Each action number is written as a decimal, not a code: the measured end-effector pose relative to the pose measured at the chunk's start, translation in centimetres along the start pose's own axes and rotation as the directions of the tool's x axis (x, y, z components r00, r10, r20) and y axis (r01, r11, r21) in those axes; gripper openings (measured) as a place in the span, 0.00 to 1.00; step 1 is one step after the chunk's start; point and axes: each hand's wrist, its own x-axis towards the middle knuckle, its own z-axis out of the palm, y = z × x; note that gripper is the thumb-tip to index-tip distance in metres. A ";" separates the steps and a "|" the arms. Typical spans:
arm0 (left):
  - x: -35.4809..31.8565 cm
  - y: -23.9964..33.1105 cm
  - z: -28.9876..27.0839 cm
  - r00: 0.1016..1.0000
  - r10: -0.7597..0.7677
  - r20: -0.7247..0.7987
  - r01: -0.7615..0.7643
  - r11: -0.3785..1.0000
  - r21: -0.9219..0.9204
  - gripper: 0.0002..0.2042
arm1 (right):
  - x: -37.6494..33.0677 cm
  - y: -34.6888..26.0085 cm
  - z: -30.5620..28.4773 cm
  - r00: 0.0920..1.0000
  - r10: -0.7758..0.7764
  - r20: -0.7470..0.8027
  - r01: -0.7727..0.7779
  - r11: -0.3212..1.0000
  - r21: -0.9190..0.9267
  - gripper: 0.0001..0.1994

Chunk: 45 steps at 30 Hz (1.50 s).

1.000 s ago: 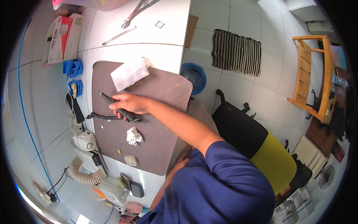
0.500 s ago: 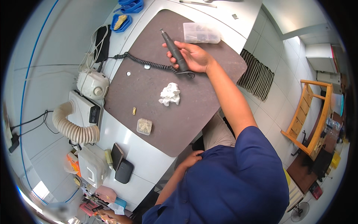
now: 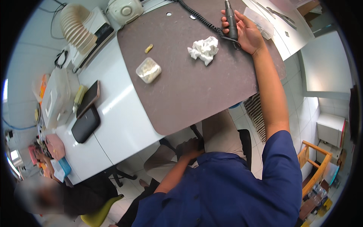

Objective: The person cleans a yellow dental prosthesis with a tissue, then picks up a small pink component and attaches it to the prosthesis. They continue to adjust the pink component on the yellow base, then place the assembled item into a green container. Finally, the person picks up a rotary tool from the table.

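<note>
My right hand (image 3: 249, 36) is closed round a black rotary handpiece (image 3: 231, 23), its tip pointing away from me. A coiled black cord (image 3: 202, 19) runs from its rear end toward the far left. Nearby on the brown mat (image 3: 189, 98) lies a crumpled white tissue (image 3: 204, 50). Left of the tissue are a small yellowish piece (image 3: 149, 48) and a clear box (image 3: 148, 70) with pale bits inside. Down by the edge of the seat, below the table, is my left hand (image 3: 190, 148), dark and with its fingers not clearly visible.
A white control unit (image 3: 124, 10) and a ribbed hose (image 3: 77, 28) stand at the far left. Two dark flat cases (image 3: 86, 123) and a tube (image 3: 79, 97) lie on the white table. A clear plastic case (image 3: 261, 22) sits behind my right hand. Another person (image 3: 87, 196) sits at lower left.
The view has turned left and down, so the table things appear shifted and more of the floor and the other person shows. My right hand still holds the handpiece.
</note>
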 end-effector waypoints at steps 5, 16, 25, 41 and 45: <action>-1.2 -0.1 2.3 0.983 -0.114 -0.146 0.113 0.993 -0.015 0.26 | 0.2 0.3 -0.1 0.996 -0.089 0.018 0.091 0.978 -0.188 0.18; -4.4 -0.5 8.3 0.879 -0.294 -0.375 0.280 0.956 -0.092 0.26 | -0.6 1.0 0.8 0.991 -0.131 -0.036 0.124 0.982 -0.143 0.14; -1.4 1.1 2.8 0.815 -0.572 0.094 0.579 0.809 -0.101 0.25 | -0.8 0.9 1.7 0.995 -0.089 0.049 0.095 0.985 -0.146 0.16; -1.3 -5.7 2.5 0.771 -0.574 0.276 0.626 0.763 -0.163 0.26 | -2.6 0.9 1.6 0.996 -0.077 0.036 0.084 0.959 -0.272 0.23; -0.9 -8.1 1.1 0.735 -0.657 0.168 0.678 0.719 -0.152 0.27 | -1.8 0.6 0.4 0.995 -0.076 0.057 0.089 0.960 -0.267 0.23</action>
